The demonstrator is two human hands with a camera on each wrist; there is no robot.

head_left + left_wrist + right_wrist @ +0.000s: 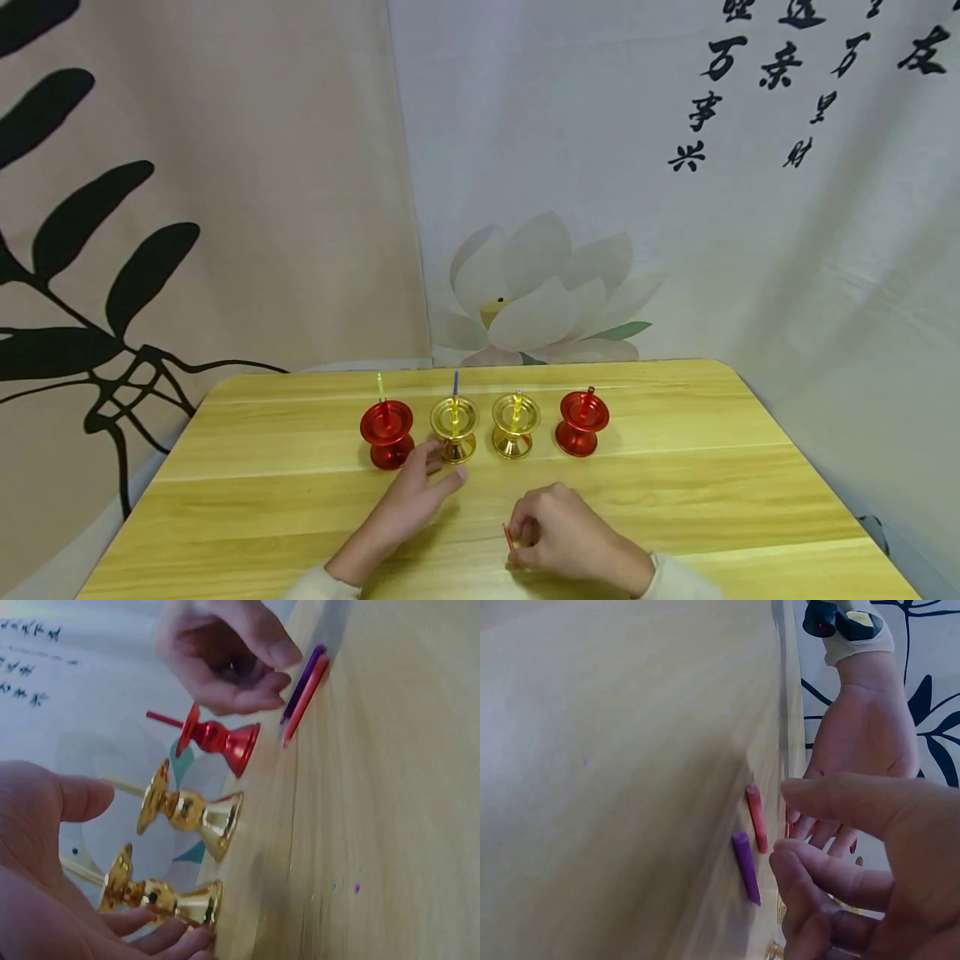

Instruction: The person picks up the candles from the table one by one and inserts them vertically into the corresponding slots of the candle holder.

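Four small metal candle holders stand in a row near the table's back edge: a left red holder [387, 427], two gold holders, left [454, 419] and right [516, 417], and a right red holder [582, 414]. A thin stick rises from each; the one in the left gold holder is blue in the head view. My left hand [420, 492] has its fingers spread in front of the left gold holder, holding nothing. Close to a red candle [756, 817] and a purple candle [745, 866] lying on the table, my right hand [558, 529] keeps thumb and forefinger apart.
The pale wooden table [300, 500] has rounded corners. Behind it hangs a light cloth backdrop [600, 167] printed with a lotus, dark leaves and writing. A tiny purple speck [357, 888] lies on the tabletop.
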